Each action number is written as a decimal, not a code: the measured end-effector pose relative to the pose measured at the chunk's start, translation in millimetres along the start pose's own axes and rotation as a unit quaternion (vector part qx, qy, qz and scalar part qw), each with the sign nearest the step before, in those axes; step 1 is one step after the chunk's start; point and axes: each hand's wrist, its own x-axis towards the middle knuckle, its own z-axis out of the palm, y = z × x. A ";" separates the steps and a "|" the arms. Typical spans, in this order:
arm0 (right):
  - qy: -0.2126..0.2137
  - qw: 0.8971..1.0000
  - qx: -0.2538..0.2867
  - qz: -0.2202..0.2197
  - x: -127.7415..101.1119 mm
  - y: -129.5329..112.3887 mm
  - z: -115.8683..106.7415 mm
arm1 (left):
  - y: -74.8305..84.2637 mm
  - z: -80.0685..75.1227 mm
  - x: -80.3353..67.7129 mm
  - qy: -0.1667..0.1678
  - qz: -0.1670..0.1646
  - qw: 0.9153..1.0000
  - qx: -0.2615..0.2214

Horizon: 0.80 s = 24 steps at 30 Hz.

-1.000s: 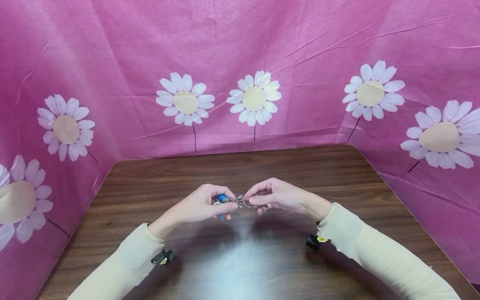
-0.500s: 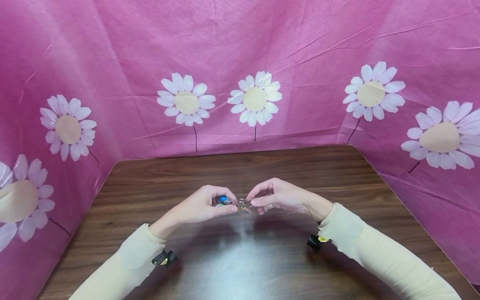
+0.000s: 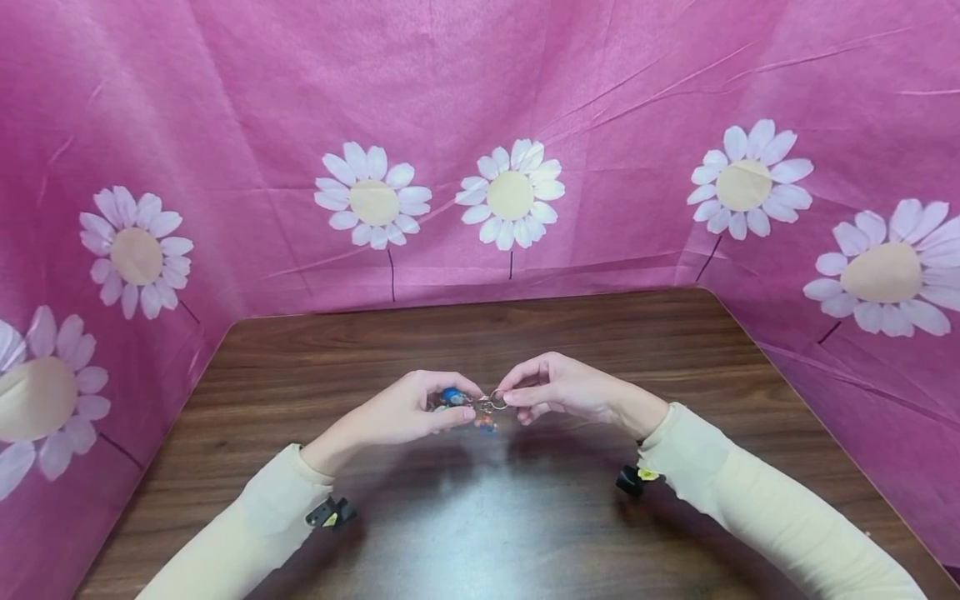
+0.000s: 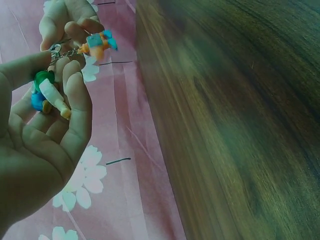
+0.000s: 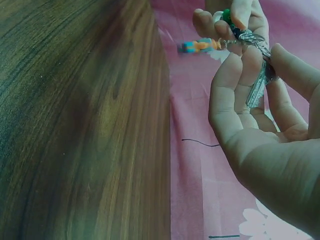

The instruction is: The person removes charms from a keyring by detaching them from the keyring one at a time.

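Over the middle of the table, my left hand [image 3: 401,408] pinches the chain end of some keychains between thumb and fingers. A green, white and blue figurine [image 4: 50,92] lies against its curled fingers in the left wrist view. An orange and blue figurine [image 4: 96,46] dangles free on its own short chain between the hands. My right hand [image 3: 566,392] pinches a metal key ring [image 3: 498,400] that is linked to the keychains. Silver keys [image 5: 256,90] hang from that side, inside the right palm. How the rings interlock is too small to tell.
The hands are held above a dark wood-grain table [image 3: 480,533]. A pink cloth [image 3: 247,100] with large white flowers surrounds its back and sides. Black wrist devices [image 3: 330,512] sit under both cream sleeves [image 3: 720,467].
The orange figurine has swung from below my left hand to the gap between the hands. My right hand has shifted slightly right with the key ring, which now shows more plainly.
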 end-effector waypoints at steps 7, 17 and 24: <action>-0.002 1.000 0.002 0.009 3.5 1.7 -0.9 | 1.4 -0.7 0.0 -0.001 -0.006 1.000 -0.006; -0.009 1.000 0.005 0.000 4.1 4.1 -3.6 | -0.3 -2.3 -0.3 -0.015 0.003 1.000 -0.013; 0.014 1.000 0.009 0.004 3.5 1.9 -1.8 | 0.2 -0.9 0.4 -0.031 -0.024 0.999 -0.008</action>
